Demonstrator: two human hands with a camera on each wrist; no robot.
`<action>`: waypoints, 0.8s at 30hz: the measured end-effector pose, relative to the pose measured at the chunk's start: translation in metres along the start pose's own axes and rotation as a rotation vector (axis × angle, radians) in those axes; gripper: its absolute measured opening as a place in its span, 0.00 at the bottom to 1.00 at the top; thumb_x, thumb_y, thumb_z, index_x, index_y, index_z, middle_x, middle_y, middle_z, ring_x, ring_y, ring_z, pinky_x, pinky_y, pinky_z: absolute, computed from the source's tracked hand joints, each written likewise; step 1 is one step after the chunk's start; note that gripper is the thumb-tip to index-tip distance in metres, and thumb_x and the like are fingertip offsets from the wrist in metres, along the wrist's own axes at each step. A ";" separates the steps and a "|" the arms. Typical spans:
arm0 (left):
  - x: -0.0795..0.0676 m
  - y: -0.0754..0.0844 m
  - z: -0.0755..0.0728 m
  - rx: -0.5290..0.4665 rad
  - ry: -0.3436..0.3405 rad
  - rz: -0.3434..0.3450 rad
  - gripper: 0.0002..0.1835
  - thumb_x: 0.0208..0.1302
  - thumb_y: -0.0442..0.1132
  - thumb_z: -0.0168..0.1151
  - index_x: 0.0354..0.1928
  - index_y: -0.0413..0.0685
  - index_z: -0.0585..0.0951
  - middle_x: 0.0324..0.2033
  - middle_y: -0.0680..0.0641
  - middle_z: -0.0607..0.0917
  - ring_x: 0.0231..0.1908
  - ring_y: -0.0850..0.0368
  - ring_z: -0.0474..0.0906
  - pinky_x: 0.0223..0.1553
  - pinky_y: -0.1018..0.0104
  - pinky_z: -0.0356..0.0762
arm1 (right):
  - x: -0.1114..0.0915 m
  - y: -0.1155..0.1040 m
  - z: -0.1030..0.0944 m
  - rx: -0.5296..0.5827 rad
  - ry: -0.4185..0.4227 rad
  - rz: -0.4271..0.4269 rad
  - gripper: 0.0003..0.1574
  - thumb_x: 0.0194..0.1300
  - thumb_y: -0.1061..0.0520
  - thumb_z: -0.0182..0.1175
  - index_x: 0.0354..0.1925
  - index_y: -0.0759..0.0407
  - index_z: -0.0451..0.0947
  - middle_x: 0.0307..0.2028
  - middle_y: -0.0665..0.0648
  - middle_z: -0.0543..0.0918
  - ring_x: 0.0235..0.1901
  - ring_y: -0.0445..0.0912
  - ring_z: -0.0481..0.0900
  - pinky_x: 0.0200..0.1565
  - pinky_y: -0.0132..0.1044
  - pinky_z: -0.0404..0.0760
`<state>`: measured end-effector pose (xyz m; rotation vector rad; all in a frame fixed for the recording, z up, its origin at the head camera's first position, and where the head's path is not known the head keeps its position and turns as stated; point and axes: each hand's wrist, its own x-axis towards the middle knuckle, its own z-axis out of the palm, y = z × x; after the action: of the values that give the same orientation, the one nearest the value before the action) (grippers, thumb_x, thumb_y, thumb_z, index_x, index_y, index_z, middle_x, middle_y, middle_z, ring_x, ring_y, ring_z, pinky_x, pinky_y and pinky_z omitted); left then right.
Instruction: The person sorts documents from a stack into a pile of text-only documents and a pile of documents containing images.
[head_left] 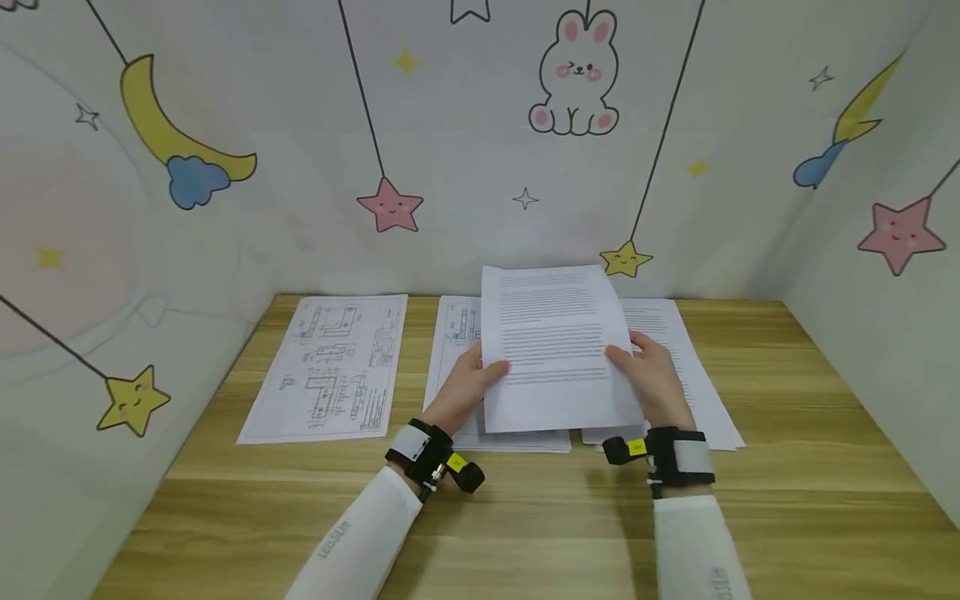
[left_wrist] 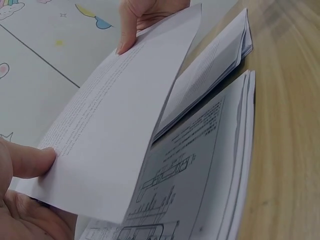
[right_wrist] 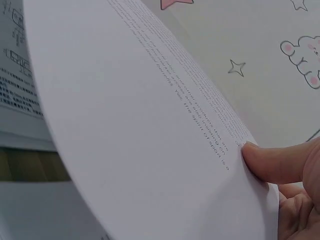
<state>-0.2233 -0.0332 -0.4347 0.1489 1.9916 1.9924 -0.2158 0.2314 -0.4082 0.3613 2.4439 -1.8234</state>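
Note:
Both hands hold up a printed text sheet, raised above the table and slightly bowed. At its left edge my left hand pinches it, thumb on the printed face and fingers behind. My right hand grips the opposite edge the same way; the right wrist view shows its thumb on the paper. Partly hidden beneath lie a stack of technical drawings and, to its right, a stack of text pages. Whether more than one sheet is held, I cannot tell.
A separate technical drawing lies on the left of the wooden table. White walls printed with stars and a rabbit rise behind the table and at both sides.

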 end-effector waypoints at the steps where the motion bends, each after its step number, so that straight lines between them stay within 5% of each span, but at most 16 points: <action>1: 0.002 0.000 0.004 0.003 -0.009 0.000 0.21 0.68 0.40 0.51 0.62 0.59 0.66 0.48 0.47 0.83 0.44 0.54 0.81 0.39 0.64 0.77 | 0.001 0.002 -0.004 -0.007 0.005 0.001 0.39 0.66 0.48 0.54 0.70 0.58 0.55 0.52 0.63 0.76 0.41 0.45 0.78 0.38 0.35 0.76; 9: 0.015 0.000 0.038 0.064 -0.054 -0.015 0.29 0.67 0.36 0.50 0.68 0.56 0.57 0.47 0.44 0.84 0.40 0.53 0.83 0.34 0.63 0.80 | 0.002 0.023 -0.043 -0.069 0.035 0.097 0.45 0.65 0.42 0.53 0.72 0.57 0.49 0.55 0.62 0.72 0.41 0.46 0.77 0.36 0.33 0.77; 13: 0.021 -0.005 0.057 0.110 -0.027 -0.014 0.32 0.66 0.37 0.52 0.71 0.55 0.55 0.48 0.43 0.83 0.39 0.55 0.82 0.35 0.64 0.79 | 0.000 0.032 -0.059 -0.087 0.046 0.154 0.47 0.66 0.42 0.52 0.72 0.59 0.45 0.61 0.65 0.66 0.49 0.53 0.73 0.43 0.40 0.75; 18: 0.027 -0.015 0.077 0.120 -0.019 -0.014 0.31 0.65 0.37 0.53 0.70 0.54 0.59 0.48 0.43 0.84 0.40 0.56 0.83 0.38 0.60 0.81 | 0.000 0.044 -0.071 -0.149 0.088 0.200 0.44 0.67 0.46 0.52 0.71 0.63 0.47 0.66 0.70 0.61 0.55 0.60 0.66 0.55 0.55 0.69; 24: 0.029 -0.018 0.094 0.089 -0.005 -0.034 0.27 0.63 0.35 0.54 0.65 0.46 0.66 0.48 0.43 0.84 0.42 0.55 0.82 0.43 0.58 0.81 | 0.005 0.052 -0.078 -0.182 0.117 0.230 0.43 0.67 0.49 0.52 0.72 0.62 0.48 0.67 0.71 0.59 0.58 0.62 0.63 0.59 0.60 0.64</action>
<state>-0.2204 0.0644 -0.4549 0.1402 2.0669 1.8815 -0.2024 0.3206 -0.4346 0.7187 2.4947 -1.5159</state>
